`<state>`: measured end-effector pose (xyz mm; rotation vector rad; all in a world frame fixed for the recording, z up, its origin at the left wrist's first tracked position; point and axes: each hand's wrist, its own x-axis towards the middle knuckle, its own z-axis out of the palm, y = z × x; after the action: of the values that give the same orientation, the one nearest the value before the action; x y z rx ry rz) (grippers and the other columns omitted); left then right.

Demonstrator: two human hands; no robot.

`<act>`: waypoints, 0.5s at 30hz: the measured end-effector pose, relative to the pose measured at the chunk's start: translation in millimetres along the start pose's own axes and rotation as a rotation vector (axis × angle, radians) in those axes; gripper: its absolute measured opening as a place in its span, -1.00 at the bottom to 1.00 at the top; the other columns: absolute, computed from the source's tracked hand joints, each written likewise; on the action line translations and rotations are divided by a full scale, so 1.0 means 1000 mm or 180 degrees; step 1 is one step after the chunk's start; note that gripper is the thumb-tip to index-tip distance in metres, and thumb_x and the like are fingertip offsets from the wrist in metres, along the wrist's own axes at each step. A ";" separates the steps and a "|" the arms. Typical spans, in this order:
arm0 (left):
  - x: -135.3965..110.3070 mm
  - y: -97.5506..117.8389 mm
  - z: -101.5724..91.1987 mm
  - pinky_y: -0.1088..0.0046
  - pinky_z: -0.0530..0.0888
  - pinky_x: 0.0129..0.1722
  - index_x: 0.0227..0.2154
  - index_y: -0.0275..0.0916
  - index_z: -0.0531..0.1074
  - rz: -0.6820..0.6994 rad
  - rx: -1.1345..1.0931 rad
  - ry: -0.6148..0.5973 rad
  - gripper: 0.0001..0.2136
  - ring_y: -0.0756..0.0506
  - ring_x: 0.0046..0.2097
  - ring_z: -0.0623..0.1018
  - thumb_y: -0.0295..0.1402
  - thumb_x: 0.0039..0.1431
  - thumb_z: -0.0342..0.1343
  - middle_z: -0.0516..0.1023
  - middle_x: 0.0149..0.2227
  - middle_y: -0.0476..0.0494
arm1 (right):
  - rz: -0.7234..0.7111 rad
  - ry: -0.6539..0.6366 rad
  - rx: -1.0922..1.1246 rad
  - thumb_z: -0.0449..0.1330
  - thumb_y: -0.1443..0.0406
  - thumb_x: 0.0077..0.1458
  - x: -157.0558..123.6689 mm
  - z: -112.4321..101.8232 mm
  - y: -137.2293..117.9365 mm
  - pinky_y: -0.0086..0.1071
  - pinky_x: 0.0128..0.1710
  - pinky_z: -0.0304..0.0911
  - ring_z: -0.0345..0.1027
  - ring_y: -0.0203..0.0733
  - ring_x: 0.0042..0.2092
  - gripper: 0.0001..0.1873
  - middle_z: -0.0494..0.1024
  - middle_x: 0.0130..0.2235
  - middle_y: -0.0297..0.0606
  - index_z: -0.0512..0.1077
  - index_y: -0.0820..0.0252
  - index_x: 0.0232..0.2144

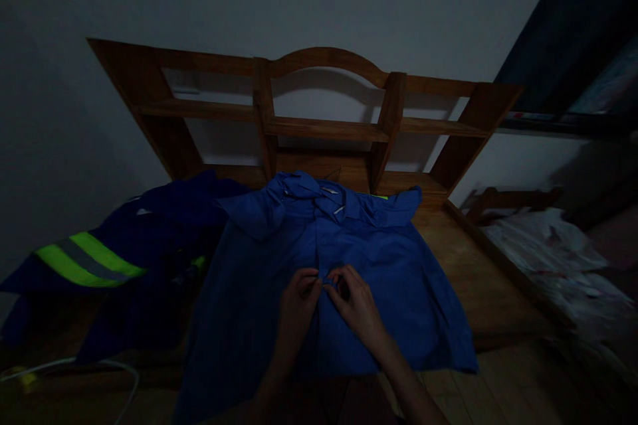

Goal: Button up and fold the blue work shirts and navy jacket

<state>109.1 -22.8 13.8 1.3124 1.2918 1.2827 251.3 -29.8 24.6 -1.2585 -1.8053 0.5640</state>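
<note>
A blue button-up shirt (393, 259) lies spread out front side up, its collar toward the wooden shelf and its hem toward me. Both of my hands meet at the front placket, about midway down. My left hand (299, 295) pinches the placket edge between thumb and fingers. Just beside it, my right hand (353, 299) pinches a bit of the same placket, fingertips almost touching the left ones. Any button between the fingertips is too small and dark to make out.
A dark blue garment (164, 212) with a yellow-green and grey reflective band (87, 259) lies at the left. Behind stands a wooden shelf unit (323, 127). A white cable (112, 364) runs at lower left; pale plastic bags (553, 246) sit at the right.
</note>
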 end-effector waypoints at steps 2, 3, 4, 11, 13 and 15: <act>0.000 0.000 0.000 0.47 0.47 -0.27 -0.21 -0.24 0.33 -0.0037 -0.0014 0.0010 -0.77 -0.08 -0.27 0.57 -0.28 0.08 0.11 0.55 -0.37 -0.08 | 0.0002 -0.0003 0.0013 0.12 0.35 0.12 0.000 0.000 0.000 -0.44 -0.32 0.18 0.24 -0.31 -0.36 -0.88 0.35 -0.29 -0.31 0.32 0.15 -0.24; 0.000 0.000 0.000 0.46 0.47 -0.26 -0.19 -0.24 0.31 -0.0051 -0.0037 -0.0005 -0.75 -0.08 -0.26 0.57 -0.28 0.08 0.11 0.56 -0.37 -0.08 | -0.0002 -0.0005 0.0026 0.12 0.35 0.12 0.000 -0.001 0.000 -0.45 -0.33 0.18 0.24 -0.31 -0.36 -0.89 0.35 -0.29 -0.31 0.31 0.15 -0.24; 0.000 0.000 0.000 0.45 0.47 -0.26 -0.18 -0.24 0.30 -0.0068 -0.0060 -0.0017 -0.74 -0.09 -0.25 0.57 -0.27 0.08 0.11 0.56 -0.37 -0.08 | -0.0008 -0.0010 0.0039 0.12 0.36 0.12 0.000 -0.001 0.000 -0.45 -0.33 0.18 0.24 -0.32 -0.37 -0.88 0.35 -0.29 -0.31 0.31 0.16 -0.24; -0.001 0.001 0.001 0.43 0.48 -0.24 -0.17 -0.23 0.29 -0.0095 -0.0148 -0.0050 -0.71 -0.11 -0.23 0.58 -0.26 0.06 0.13 0.56 -0.35 -0.10 | -0.0091 -0.0037 0.0003 0.10 0.39 0.12 -0.001 0.000 0.001 -0.43 -0.30 0.20 0.25 -0.29 -0.33 -0.86 0.35 -0.28 -0.29 0.31 0.16 -0.23; -0.001 0.001 0.001 0.44 0.48 -0.24 -0.18 -0.23 0.30 -0.0089 -0.0130 -0.0044 -0.71 -0.10 -0.24 0.58 -0.26 0.06 0.14 0.56 -0.34 -0.10 | -0.0124 -0.0026 -0.0041 0.11 0.39 0.11 -0.001 0.000 0.001 -0.42 -0.26 0.20 0.27 -0.27 -0.28 -0.85 0.35 -0.27 -0.28 0.31 0.15 -0.22; -0.001 0.001 0.001 0.43 0.48 -0.23 -0.18 -0.23 0.30 -0.0096 -0.0189 -0.0056 -0.71 -0.11 -0.23 0.58 -0.25 0.05 0.14 0.56 -0.34 -0.11 | -0.0155 -0.0019 -0.0099 0.11 0.39 0.11 -0.001 0.000 0.000 -0.39 -0.21 0.20 0.27 -0.24 -0.23 -0.85 0.36 -0.26 -0.27 0.31 0.15 -0.22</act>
<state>110.1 -24.1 14.8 1.2555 1.2475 1.2763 251.6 -31.0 23.6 -1.2314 -1.8511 0.5151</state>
